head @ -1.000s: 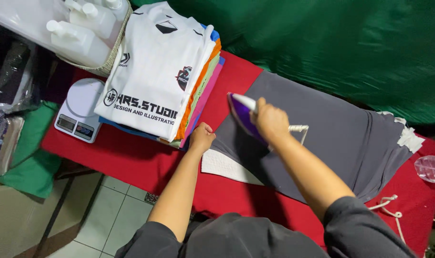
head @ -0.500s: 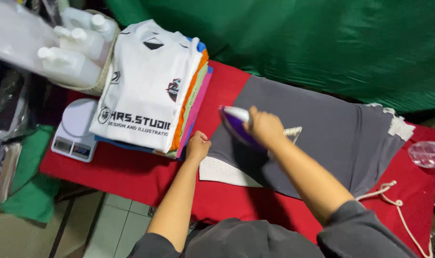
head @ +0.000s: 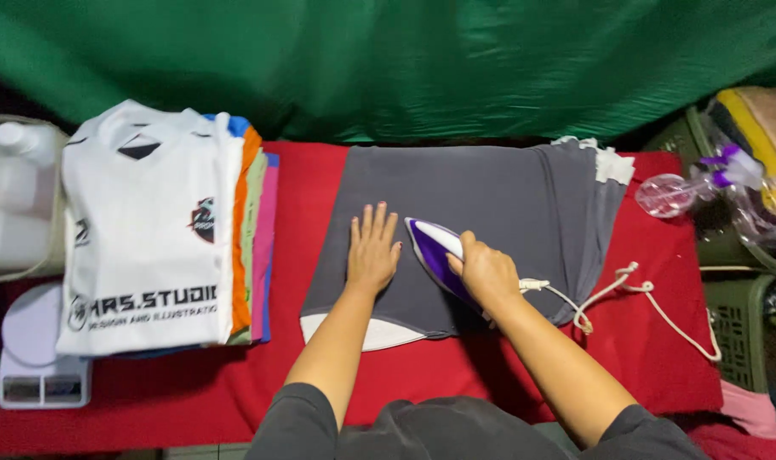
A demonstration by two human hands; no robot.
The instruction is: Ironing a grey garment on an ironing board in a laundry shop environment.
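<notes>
My left hand [head: 373, 253] has slid onto the grey shirt [head: 498, 204], fingers spread flat.
Right hand [head: 487, 273] grips the purple iron [head: 435, 251] near the shirt's front edge; most cloth looks smooth, the right sleeve still rumpled.

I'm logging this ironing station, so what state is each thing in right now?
Grey shirt: spread flat on the red cover.
Iron: resting on the shirt, gripped by the right hand.
Left hand: flat, pressing the shirt.
Shirt stack: folded, piled.
Cord: loose, looped.
Spray bottle: lying down.
</notes>
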